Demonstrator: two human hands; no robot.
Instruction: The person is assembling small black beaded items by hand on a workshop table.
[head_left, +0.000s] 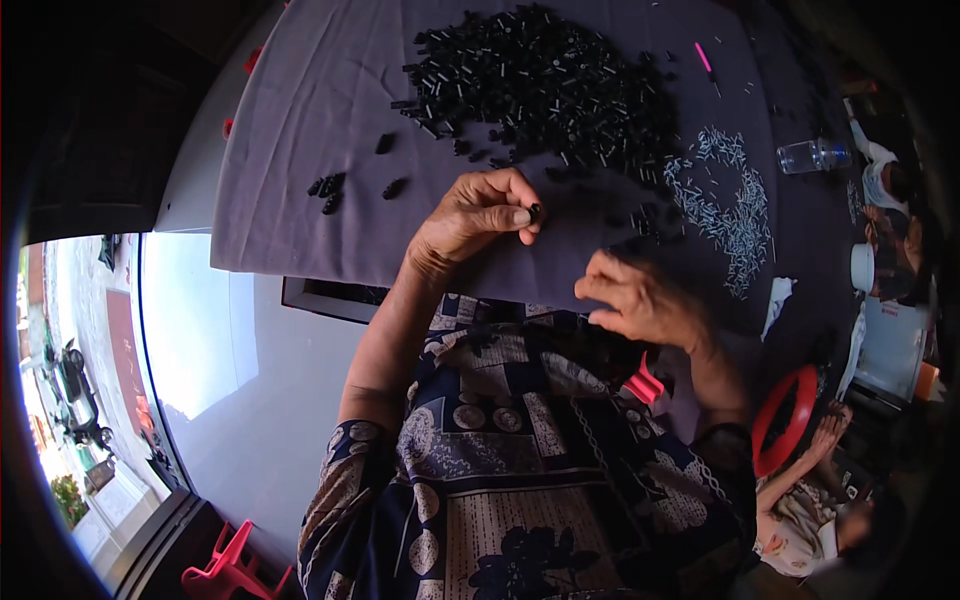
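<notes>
A small black piece [534,212] sits pinched in the fingers of the left hand [478,215], just above the near edge of the grey cloth [300,150] on the desk; it is too small to tell its long axis. The right hand [640,300] hangs over that edge, fingers curled with nothing visibly in them. Bare cloth lies left of the black pile [545,80].

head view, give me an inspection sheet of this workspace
surface: table under a grey cloth
job's things: pile of small black tubes; heap of thin silver pins; a few finished black pieces set apart on the left
clutter: clear plastic bottle lying on its side, pink stick, white cup
grippers: left hand pinches one small black piece; right hand curled, contents hidden
cables: nothing seen
surroundings: another person seated lower right, red hoop, red plastic chair
</notes>
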